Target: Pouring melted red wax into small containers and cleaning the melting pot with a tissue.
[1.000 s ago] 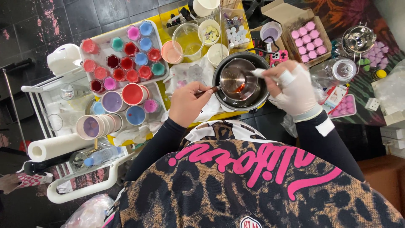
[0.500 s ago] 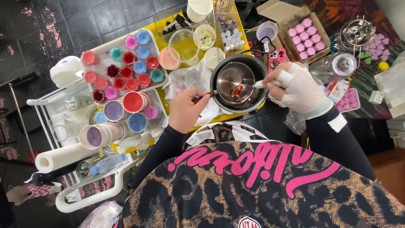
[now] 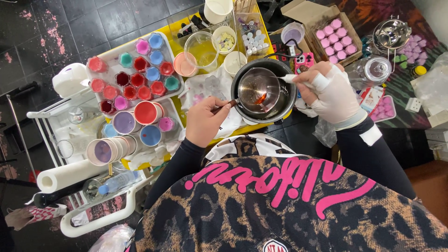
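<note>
Left hand (image 3: pixel 204 122) closed on handle of small metal pan (image 3: pixel 258 90), holding it inside/over round black pot (image 3: pixel 286 100) at bench centre. Pan tilted? can't tell. Clear liquid in pan w/ red-orange streak (image 3: pixel 261 98). Right hand (image 3: pixel 330 91), white glove + taped finger, gripping white stick (image 3: pixel 290 78), tip at pan rim. Pot sits on yellow bench (image 3: pixel 173 29), white cloth (image 3: pixel 201 88) just left of it. Tray (image 3: pixel 108 55) of small colour cups (red, pink, blue, teal) further left; bigger red tub (image 3: pixel 147 112) and lilac tub (image 3: pixel 123 123) below tray. Cardboard box (image 3: pixel 346 27) w/ pink round pieces upper right, well apart from pot. Paper towel roll (image 3: pixel 70 175) on white cart lower left. Clear beaker (image 3: pixel 201 48) behind pot.
</note>
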